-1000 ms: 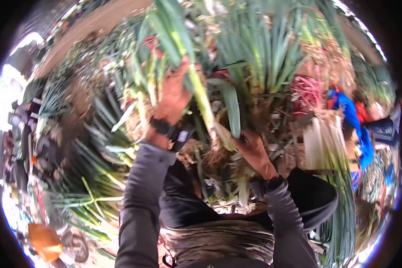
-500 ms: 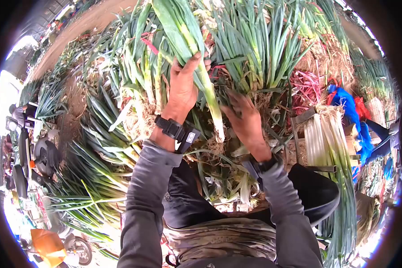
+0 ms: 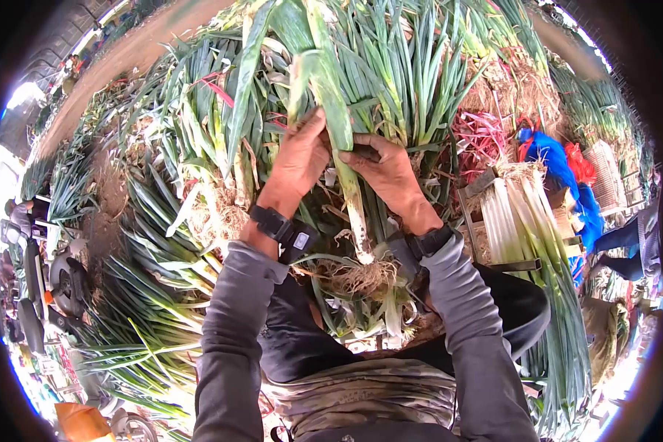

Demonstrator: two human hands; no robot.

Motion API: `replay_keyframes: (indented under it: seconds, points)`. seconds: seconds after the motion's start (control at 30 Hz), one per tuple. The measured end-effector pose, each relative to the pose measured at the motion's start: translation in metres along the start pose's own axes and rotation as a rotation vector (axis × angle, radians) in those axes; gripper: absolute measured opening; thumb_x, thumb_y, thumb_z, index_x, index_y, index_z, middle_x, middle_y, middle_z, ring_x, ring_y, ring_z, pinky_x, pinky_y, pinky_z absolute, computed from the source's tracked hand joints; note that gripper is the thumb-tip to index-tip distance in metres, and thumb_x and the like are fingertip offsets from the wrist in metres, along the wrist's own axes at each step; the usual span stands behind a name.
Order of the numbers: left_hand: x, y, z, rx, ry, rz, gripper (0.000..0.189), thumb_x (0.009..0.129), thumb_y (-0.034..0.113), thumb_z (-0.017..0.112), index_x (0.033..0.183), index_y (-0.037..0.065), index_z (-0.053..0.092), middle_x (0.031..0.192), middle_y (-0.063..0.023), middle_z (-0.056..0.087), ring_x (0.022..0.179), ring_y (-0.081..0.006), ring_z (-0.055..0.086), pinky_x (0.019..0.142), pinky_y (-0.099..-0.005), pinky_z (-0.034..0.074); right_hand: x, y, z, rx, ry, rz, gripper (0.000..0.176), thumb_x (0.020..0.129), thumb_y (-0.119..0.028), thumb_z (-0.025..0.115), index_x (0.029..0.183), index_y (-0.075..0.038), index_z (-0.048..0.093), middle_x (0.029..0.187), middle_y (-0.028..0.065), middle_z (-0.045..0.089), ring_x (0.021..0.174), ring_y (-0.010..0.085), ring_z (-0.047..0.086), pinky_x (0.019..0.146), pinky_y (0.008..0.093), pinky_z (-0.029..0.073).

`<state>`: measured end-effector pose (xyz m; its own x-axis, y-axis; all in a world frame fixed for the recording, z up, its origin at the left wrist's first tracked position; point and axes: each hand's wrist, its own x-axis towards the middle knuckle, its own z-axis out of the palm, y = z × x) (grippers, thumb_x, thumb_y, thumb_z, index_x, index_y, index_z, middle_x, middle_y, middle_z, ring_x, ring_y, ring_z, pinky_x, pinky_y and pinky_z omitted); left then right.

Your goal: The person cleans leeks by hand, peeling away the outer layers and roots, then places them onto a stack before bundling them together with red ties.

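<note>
In front of me hangs one leek [image 3: 352, 202], roots down and green leaves up. My left hand [image 3: 300, 160] is closed around its stalk from the left, just where the leaves spread. The fingers of my right hand [image 3: 387, 175] pinch a leaf at the stalk's right side, close to my left fingertips. One broad leaf folds over between the two hands, and the fingertips are partly hidden behind it. The roots [image 3: 365, 277] fan out above my lap.
Bundles of leeks [image 3: 412, 81] stand beyond my hands, and more leeks [image 3: 162, 258] lie at left. Cleaned leeks [image 3: 527, 214] rest in a metal-framed holder at right, beside pink ties [image 3: 479, 140] and blue plastic [image 3: 560, 166]. A parked motorbike [image 3: 70, 283] is at far left.
My right hand has come up and left onto the leek, its fingers now closed on a leaf. The leek hangs more upright, with one leaf bent downward.
</note>
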<state>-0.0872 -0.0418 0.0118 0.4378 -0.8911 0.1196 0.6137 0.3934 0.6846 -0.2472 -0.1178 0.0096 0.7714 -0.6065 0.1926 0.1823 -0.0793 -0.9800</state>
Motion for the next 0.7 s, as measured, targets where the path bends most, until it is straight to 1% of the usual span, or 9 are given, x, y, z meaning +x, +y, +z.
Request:
replay_keyframes:
  seconds: [0.13,0.27,0.33,0.37,0.43,0.47,0.53,0.6,0.7]
  points:
    - [0.000,-0.015,-0.005,-0.091,0.049,-0.020,0.032,0.097,0.015,0.070,0.127,0.007,0.061,0.117,-0.0050,0.069,0.102,-0.0169,0.067,0.090,-0.0359,0.055,-0.008,0.003,-0.007,0.029,0.025,0.056,0.031,0.091,-0.006,0.076,0.118,0.006,0.066,0.100,0.0058,0.072,0.094,0.0086,0.064,0.083,0.0244,0.055]
    - [-0.001,-0.027,-0.007,-0.056,0.063,0.051,0.038,0.096,0.012,0.071,0.131,0.007,0.058,0.121,-0.0050,0.066,0.110,-0.0177,0.063,0.092,-0.0352,0.053,-0.012,0.009,-0.010,0.010,0.025,0.076,0.026,0.093,-0.007,0.074,0.115,0.005,0.068,0.103,0.0066,0.072,0.094,0.0100,0.065,0.083,0.0250,0.054]
    - [-0.011,-0.024,-0.011,0.005,0.022,-0.006,0.040,0.100,0.015,0.062,0.138,0.006,0.053,0.127,-0.0103,0.064,0.114,-0.0222,0.062,0.097,-0.0383,0.052,-0.018,0.006,-0.009,0.059,0.013,-0.084,0.023,0.093,-0.007,0.073,0.113,0.004,0.068,0.101,0.0073,0.073,0.090,0.0119,0.065,0.083,0.0271,0.054]
    - [-0.010,-0.024,-0.012,-0.003,0.020,-0.067,0.040,0.102,0.016,0.057,0.140,0.006,0.051,0.130,-0.0127,0.063,0.116,-0.0244,0.062,0.099,-0.0400,0.052,-0.022,-0.002,-0.013,-0.024,0.021,-0.052,0.020,0.093,-0.006,0.073,0.110,0.004,0.068,0.103,0.0081,0.072,0.093,0.0128,0.064,0.083,0.0290,0.054]
    - [-0.003,-0.026,-0.011,0.042,0.033,-0.065,0.037,0.104,0.017,0.054,0.139,0.005,0.052,0.129,-0.0143,0.063,0.116,-0.0259,0.062,0.099,-0.0406,0.052,-0.016,0.005,-0.011,0.131,0.027,-0.197,0.021,0.089,-0.007,0.078,0.105,0.001,0.068,0.099,0.0067,0.069,0.095,0.0123,0.061,0.081,0.0299,0.053]
    - [0.004,-0.029,-0.027,0.047,-0.011,-0.006,0.038,0.104,0.018,0.055,0.140,0.005,0.052,0.127,-0.0133,0.064,0.114,-0.0249,0.062,0.099,-0.0399,0.051,-0.013,0.006,-0.011,-0.058,0.052,-0.128,0.023,0.086,-0.007,0.080,0.104,0.001,0.067,0.095,0.0049,0.067,0.091,0.0119,0.060,0.077,0.0281,0.051]
    - [0.001,-0.029,-0.020,0.011,-0.034,0.008,0.039,0.104,0.020,0.058,0.140,0.004,0.052,0.125,-0.0117,0.064,0.112,-0.0234,0.062,0.100,-0.0390,0.050,-0.013,0.018,-0.010,0.056,0.054,-0.066,0.024,0.085,-0.008,0.082,0.101,0.000,0.066,0.092,0.0036,0.065,0.086,0.0112,0.058,0.074,0.0277,0.049]
    - [0.003,-0.030,-0.020,0.050,0.025,0.009,0.040,0.102,0.020,0.061,0.138,0.004,0.054,0.125,-0.0110,0.064,0.112,-0.0229,0.062,0.101,-0.0383,0.049,-0.015,0.009,-0.011,0.036,0.054,0.044,0.025,0.084,-0.010,0.083,0.100,-0.001,0.065,0.090,0.0028,0.064,0.083,0.0107,0.056,0.072,0.0285,0.048]
    - [0.002,-0.031,-0.016,0.039,0.035,-0.017,0.042,0.101,0.019,0.063,0.138,0.003,0.055,0.128,-0.0121,0.065,0.115,-0.0234,0.063,0.103,-0.0372,0.050,-0.018,0.014,-0.009,-0.018,0.100,-0.091,0.028,0.082,-0.013,0.084,0.099,0.000,0.065,0.093,0.0036,0.065,0.084,0.0121,0.057,0.073,0.0310,0.048]
